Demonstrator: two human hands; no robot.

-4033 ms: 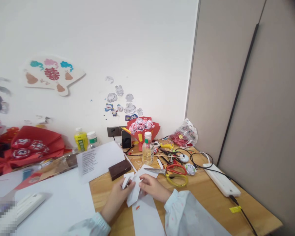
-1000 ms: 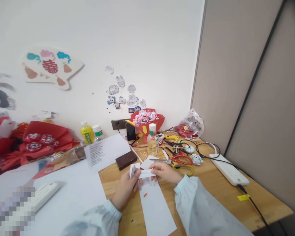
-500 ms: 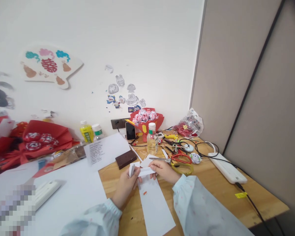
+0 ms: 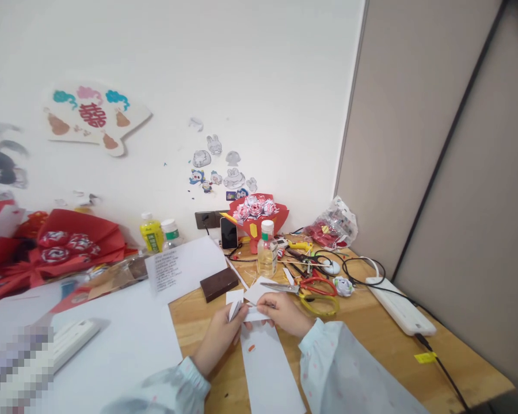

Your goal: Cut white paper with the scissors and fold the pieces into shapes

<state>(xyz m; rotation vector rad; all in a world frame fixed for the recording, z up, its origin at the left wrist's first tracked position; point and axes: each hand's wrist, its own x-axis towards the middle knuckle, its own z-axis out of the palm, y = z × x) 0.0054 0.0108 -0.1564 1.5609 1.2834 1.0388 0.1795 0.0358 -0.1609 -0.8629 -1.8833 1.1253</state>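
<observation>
A folded white paper strip (image 4: 254, 314) is stretched between my two hands over the table. My left hand (image 4: 224, 330) pinches its left end, where a folded part stands up beside the thumb. From the other side, my right hand (image 4: 282, 312) grips the right end between thumb and fingers. Below them lies a long white paper sheet (image 4: 273, 368) with a small orange mark near its upper end. Just beyond the hands are small white paper pieces (image 4: 234, 296) and scissors (image 4: 313, 287) with red and yellow handles.
A dark brown block (image 4: 218, 282) and a bottle of pale liquid (image 4: 267, 253) stand beyond my hands. Cables, tools and a paper rose (image 4: 343, 286) lie at right near a white power strip (image 4: 401, 305). Large white paper (image 4: 125, 339) covers the left side.
Both hands have lowered slightly toward me in the view with the paper strip, which stays held at both ends. The whole view has shifted a little.
</observation>
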